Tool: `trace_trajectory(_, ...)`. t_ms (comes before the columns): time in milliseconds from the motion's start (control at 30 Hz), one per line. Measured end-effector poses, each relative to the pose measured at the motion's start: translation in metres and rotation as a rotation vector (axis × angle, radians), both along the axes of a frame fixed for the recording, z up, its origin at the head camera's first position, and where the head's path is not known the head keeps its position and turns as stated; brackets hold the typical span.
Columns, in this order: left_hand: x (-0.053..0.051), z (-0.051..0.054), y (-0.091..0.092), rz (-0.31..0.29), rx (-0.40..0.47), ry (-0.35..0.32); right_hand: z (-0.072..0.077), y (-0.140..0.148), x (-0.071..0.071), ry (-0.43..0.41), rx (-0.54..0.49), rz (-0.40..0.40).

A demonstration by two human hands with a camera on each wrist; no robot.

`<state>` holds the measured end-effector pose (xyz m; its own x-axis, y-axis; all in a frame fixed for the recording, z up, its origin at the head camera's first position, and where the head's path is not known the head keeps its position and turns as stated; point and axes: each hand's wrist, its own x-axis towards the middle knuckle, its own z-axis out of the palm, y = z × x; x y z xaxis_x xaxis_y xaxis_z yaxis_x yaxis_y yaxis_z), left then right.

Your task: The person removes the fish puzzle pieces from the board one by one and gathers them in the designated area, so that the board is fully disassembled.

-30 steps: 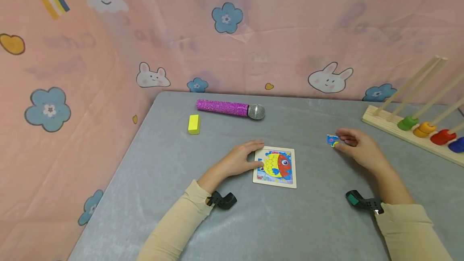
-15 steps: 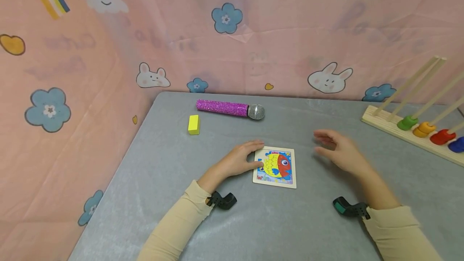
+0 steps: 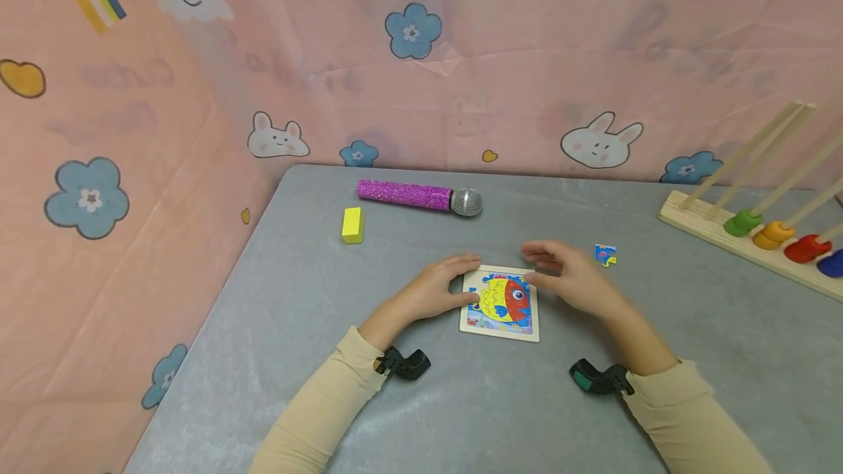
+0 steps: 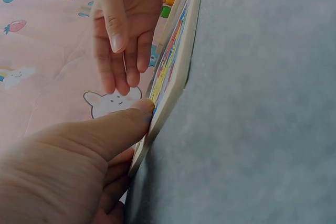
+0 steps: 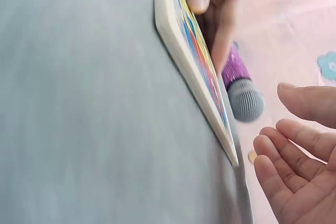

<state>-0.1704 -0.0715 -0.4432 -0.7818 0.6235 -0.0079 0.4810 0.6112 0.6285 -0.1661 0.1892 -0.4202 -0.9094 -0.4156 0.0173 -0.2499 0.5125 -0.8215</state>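
Note:
A wooden fish jigsaw puzzle in a square pale frame lies on the grey table. My left hand holds its left side, the thumb on the picture and the fingers along the far left edge; the left wrist view shows this thumb on the board's face. Over the puzzle's upper right corner is my right hand, fingers relaxed and apart from the thumb, with nothing between them. In the right wrist view the same hand is clear of the frame. A loose blue and yellow puzzle piece lies farther right.
A glittery purple microphone lies near the back edge, with a yellow block left of it. At the right stands a wooden peg stand with coloured beads. A pink patterned cloth hangs behind the table.
My right hand has moved left, from beside the loose piece to the puzzle's upper right corner. The piece stays on the table where it was. My left hand has not moved.

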Motion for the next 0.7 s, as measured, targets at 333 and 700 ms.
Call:
trace_trajectory(333, 0.001, 0.002, 0.0, 0.006, 0.003, -0.018, -0.006, -0.029, -0.003, -0.044, -0.056, 0.114)
trace_trajectory(700, 0.0, 0.001, -0.001, 0.003, -0.001, -0.022, -0.019, -0.034, 0.003, 0.088, 0.043, 0.103)
